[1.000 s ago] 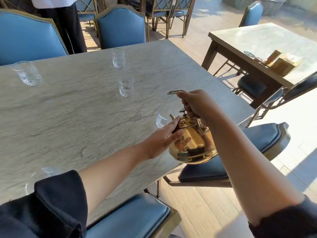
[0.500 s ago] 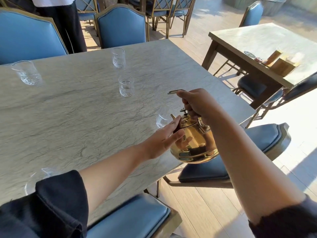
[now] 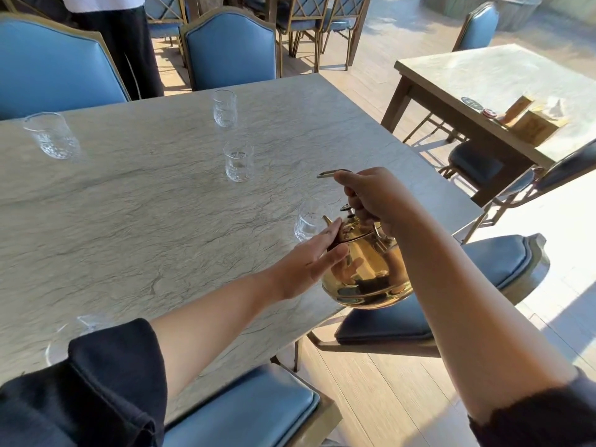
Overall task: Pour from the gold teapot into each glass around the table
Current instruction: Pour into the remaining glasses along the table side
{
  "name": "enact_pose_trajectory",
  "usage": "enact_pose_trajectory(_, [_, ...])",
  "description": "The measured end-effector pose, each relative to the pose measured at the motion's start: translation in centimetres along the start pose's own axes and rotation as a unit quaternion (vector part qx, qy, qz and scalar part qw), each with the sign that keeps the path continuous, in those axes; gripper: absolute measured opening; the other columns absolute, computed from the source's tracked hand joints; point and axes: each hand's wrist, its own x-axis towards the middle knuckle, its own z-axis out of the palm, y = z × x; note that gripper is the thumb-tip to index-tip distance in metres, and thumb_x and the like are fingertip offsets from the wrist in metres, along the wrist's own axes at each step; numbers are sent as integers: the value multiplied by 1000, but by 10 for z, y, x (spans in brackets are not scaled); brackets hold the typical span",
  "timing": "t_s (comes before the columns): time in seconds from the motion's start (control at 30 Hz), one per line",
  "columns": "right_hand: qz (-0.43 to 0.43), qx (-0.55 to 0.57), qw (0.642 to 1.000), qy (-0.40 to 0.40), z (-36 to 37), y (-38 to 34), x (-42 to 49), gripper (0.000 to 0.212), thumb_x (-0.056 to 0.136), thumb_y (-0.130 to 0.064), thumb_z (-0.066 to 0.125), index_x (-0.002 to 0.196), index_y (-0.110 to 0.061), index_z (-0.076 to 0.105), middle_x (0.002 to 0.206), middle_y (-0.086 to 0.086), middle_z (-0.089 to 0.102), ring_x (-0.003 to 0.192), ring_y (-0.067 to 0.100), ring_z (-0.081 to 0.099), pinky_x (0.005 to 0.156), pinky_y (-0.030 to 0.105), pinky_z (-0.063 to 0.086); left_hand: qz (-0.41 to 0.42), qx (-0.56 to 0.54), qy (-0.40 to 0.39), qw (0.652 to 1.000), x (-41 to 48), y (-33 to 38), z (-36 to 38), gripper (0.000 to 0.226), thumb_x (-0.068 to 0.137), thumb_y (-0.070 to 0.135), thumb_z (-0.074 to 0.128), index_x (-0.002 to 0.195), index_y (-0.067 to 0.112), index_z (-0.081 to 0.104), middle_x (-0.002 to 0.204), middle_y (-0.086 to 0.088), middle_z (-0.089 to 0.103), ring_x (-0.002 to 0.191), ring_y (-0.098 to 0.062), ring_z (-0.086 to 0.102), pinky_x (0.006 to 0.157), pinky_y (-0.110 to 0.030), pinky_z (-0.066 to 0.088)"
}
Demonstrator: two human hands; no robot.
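My right hand [image 3: 375, 198] grips the top handle of the gold teapot [image 3: 366, 272], which hangs tilted over the table's right edge. Its spout points into a clear glass [image 3: 308, 221] just behind it. My left hand [image 3: 309, 262] lies flat with fingers extended against the teapot's left side and lid. Three other glasses stand on the grey marble table [image 3: 145, 214]: a glass in the middle [image 3: 238, 161], a glass at the far edge [image 3: 224, 108] and a glass at the far left [image 3: 53, 135]. Another glass [image 3: 69, 333] shows partly behind my left sleeve.
Blue padded chairs [image 3: 230, 50] ring the table, with one seat [image 3: 419, 285] directly under the teapot. A person in black trousers [image 3: 129, 46] stands at the far left. A second table [image 3: 503, 88] with wooden boxes [image 3: 532, 124] stands to the right.
The teapot has lifted and tipped slightly toward the near glass. Both hands keep their places on it.
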Motion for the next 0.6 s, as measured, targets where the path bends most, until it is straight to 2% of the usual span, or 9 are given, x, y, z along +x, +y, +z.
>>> enact_pose_trajectory(0.2, [-1,12,1000,-2,0,3,1,37,93,-28,54,61,-10,47,47,1,40,27,7,30,34,17,25,-2,21,0,1000,0,0,1,115,57,93,16,148,24,1,156,-2,17,138,-18,23,102,-26,20])
enact_pose_trajectory(0.3, [-2,18,1000,-2,0,4,1,37,93,-28,54,61,-10,48,46,1,41,27,7,30,34,16,25,1,19,-2,1000,0,-1,1,113,58,91,17,148,24,2,156,-1,16,138,-15,23,102,-26,20])
enact_pose_trajectory(0.43, [-5,25,1000,-1,0,6,-1,38,94,-27,54,61,-10,47,47,1,40,27,7,29,33,16,24,11,26,-4,1000,-1,0,2,115,58,91,16,148,22,2,156,-3,18,126,-4,25,100,-23,22])
enact_pose_trajectory(0.6, [-8,31,999,-1,-1,9,-4,36,94,-28,54,63,-10,49,49,1,41,29,6,30,34,17,25,15,28,-8,999,-2,-1,2,113,59,90,17,148,22,2,156,-3,17,129,-5,26,101,-20,23])
